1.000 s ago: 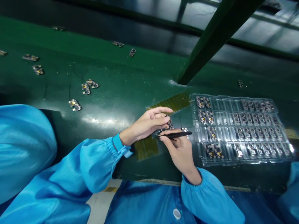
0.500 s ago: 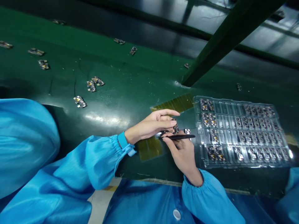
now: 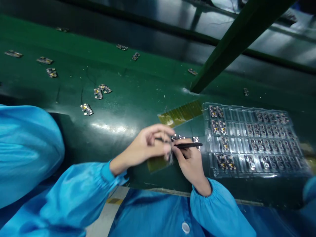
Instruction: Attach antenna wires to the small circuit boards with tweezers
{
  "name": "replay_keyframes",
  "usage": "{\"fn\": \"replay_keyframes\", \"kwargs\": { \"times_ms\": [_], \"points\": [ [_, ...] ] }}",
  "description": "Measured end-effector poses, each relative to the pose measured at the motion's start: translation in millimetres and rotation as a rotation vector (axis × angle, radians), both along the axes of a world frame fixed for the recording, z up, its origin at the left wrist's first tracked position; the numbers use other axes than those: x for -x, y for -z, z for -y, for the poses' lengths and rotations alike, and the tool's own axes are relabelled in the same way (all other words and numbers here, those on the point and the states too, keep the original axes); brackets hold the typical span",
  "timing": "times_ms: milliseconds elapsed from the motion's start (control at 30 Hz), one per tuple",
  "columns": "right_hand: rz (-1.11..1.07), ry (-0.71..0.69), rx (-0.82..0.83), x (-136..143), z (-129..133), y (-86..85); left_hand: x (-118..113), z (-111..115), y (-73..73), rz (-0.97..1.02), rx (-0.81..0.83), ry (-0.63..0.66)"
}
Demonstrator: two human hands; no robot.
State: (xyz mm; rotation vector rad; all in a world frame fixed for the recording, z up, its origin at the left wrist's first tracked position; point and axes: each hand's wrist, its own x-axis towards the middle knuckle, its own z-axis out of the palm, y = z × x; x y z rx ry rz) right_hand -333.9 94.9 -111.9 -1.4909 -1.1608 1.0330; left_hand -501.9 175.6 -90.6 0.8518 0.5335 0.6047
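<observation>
My left hand (image 3: pixel 148 146), smeared by motion, is closed in a pinch on a small circuit board (image 3: pixel 170 157), which is blurred. My right hand (image 3: pixel 191 161) grips black tweezers (image 3: pixel 189 145) that lie across its fingers, with their tips pointing left at the board. The two hands almost meet. Just beyond them, more small circuit boards (image 3: pixel 181 137) lie on the table, partly hidden by my right hand. Another board (image 3: pixel 196 141) rests by my right knuckles. Beneath my left hand, an amber film sheet (image 3: pixel 156 164) is partly covered.
A clear plastic tray (image 3: pixel 238 144) with boards in many slots stands at the right. A second amber strip (image 3: pixel 185 112) lies beyond my hands. Loose boards (image 3: pixel 87 109) are scattered at the left and back. A green post (image 3: pixel 222 49) rises behind. Blue sleeves of people show on both sides.
My left hand has moved left and toward me, taking the circuit board down beside the tweezers' tips. My right hand has barely moved. The view has shifted slightly.
</observation>
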Motion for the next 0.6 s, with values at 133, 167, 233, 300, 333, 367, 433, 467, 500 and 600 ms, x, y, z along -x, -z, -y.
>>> {"fn": "replay_keyframes", "kwargs": {
  "times_ms": [133, 167, 233, 300, 333, 367, 433, 467, 500, 600],
  "points": [
    [0.011, -0.026, 0.006, -1, 0, -0.7, 28, 43, -1.0, -0.24, -0.337, 0.106],
    [0.006, -0.022, 0.011, -1, -1, -0.8, 29, 49, -0.3, -0.277, -0.457, 0.125],
    [-0.008, -0.008, 0.018, -1, -1, -0.7, 25, 55, 0.5, -0.319, -0.682, 0.219],
    [-0.018, 0.005, 0.025, 0, -1, -0.5, 18, 55, 0.5, -0.333, -0.842, 0.318],
    [-0.02, 0.009, 0.031, 1, -1, -0.4, 14, 54, 0.6, -0.341, -0.892, 0.345],
    [-0.021, 0.009, 0.037, 1, -1, -0.4, 12, 53, 1.0, -0.353, -0.924, 0.356],
    [-0.022, 0.005, 0.047, 2, -1, -0.6, 9, 51, 2.4, -0.384, -0.96, 0.357],
    [-0.022, 0.002, 0.051, 2, -1, -0.8, 9, 51, 3.4, -0.395, -0.97, 0.356],
    [-0.021, 0.001, 0.054, 2, -1, -1.0, 10, 52, 4.3, -0.402, -0.973, 0.354],
    [-0.017, -0.003, 0.059, 1, -1, -1.5, 11, 54, 5.9, -0.405, -0.958, 0.342]
  ]
}}
